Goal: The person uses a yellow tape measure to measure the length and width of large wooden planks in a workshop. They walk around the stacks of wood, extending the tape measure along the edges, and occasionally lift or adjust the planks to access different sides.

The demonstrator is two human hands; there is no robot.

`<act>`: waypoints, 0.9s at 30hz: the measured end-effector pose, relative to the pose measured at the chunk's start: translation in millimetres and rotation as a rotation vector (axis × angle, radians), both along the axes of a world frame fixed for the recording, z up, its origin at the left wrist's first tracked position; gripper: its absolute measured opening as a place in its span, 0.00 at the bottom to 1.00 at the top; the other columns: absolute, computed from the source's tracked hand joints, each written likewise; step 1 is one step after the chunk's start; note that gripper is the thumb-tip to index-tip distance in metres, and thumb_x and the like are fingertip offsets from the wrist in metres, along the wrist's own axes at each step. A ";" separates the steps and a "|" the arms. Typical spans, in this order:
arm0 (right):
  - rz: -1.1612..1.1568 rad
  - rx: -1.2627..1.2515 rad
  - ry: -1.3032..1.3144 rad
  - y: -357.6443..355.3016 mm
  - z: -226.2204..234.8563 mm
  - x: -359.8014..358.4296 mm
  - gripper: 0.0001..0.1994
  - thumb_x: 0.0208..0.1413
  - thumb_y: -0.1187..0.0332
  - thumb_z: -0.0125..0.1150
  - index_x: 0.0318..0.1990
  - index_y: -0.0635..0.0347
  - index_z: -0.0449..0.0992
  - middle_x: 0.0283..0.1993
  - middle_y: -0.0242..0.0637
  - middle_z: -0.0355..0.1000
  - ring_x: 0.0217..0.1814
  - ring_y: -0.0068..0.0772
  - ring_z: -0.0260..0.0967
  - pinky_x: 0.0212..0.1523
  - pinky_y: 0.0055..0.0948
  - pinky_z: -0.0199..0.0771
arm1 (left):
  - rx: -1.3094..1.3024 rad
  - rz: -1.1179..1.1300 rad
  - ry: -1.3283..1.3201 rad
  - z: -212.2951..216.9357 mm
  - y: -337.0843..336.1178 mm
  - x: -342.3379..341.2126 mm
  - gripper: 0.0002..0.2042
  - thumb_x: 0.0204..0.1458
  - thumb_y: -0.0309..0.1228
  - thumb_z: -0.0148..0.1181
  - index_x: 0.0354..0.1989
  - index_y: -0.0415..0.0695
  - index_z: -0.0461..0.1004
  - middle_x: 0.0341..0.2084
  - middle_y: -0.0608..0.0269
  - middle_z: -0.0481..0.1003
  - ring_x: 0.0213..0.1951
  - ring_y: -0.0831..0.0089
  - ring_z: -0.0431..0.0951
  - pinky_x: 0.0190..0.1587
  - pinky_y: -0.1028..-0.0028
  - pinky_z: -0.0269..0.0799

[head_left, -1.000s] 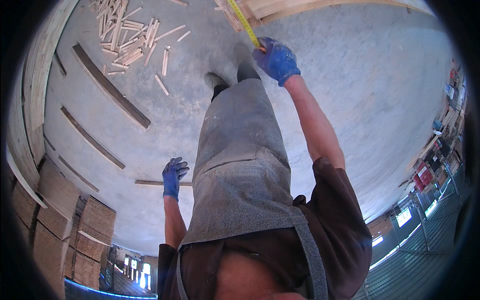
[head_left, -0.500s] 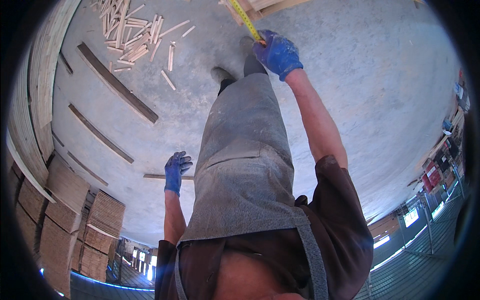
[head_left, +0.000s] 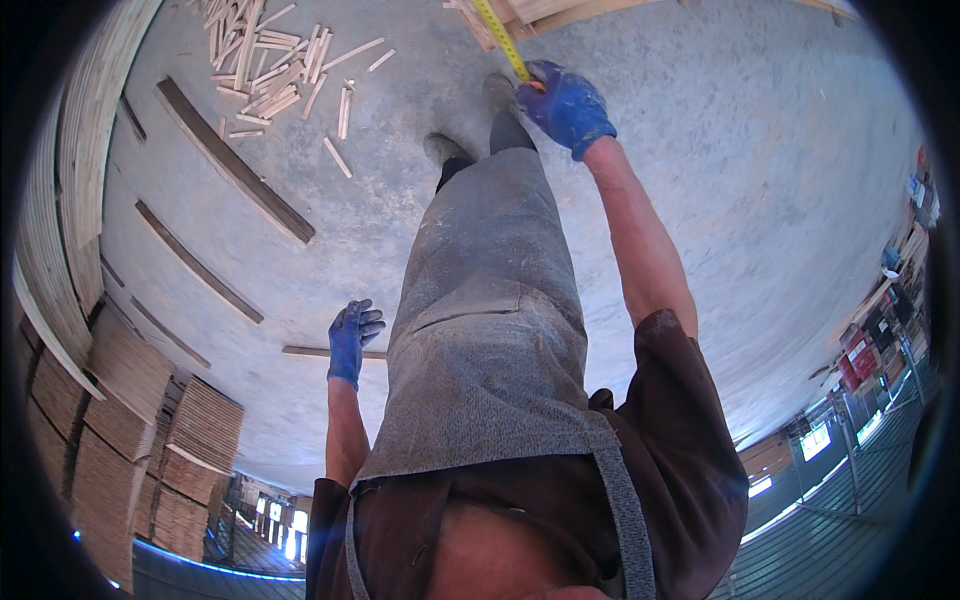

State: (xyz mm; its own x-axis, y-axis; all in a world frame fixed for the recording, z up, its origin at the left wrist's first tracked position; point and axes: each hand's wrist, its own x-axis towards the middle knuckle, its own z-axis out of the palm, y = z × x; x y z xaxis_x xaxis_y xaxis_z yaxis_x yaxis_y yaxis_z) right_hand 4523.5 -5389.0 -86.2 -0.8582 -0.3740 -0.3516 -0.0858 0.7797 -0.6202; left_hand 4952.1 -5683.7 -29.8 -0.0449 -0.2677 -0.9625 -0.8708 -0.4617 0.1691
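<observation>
- My gloved right hand (head_left: 570, 108) is closing firmly round the tape measure (head_left: 512, 55) at 1 o'clock, only an orange bit (head_left: 537, 86) showing beside my fingers
- Its yellow blade (head_left: 494, 22) is running toward 11 o'clock, by some pale boards (head_left: 550, 12)
- My left hand (head_left: 352, 335) is hanging at 9 o'clock, fingers loosely parted, pinching nothing
- I'm judging the tape light, its blade springy, smooth and liable to kink
- I'm favouring the body for gripping, the blade's thin edges probably being slippery
</observation>
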 end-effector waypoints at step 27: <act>0.019 -0.014 -0.058 -48.5 37.6 51.9 0.20 0.52 0.56 0.60 0.47 0.60 0.77 0.40 0.55 0.76 0.43 0.57 0.74 0.43 0.46 0.74 | 0.005 0.010 0.128 -13.6 -8.5 7.2 0.23 0.62 0.52 0.48 0.50 0.45 0.75 0.35 0.56 0.81 0.32 0.69 0.82 0.38 0.70 0.75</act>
State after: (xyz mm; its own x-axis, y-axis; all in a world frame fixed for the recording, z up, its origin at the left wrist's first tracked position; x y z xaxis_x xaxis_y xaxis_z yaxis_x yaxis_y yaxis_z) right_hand 4575.4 -5437.5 -48.6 -0.8295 -0.3947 -0.3952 -0.0638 0.7698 -0.6350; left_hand 4959.3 -5692.2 -43.4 -0.1652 -0.2644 -0.9502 -0.8374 -0.4713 0.2767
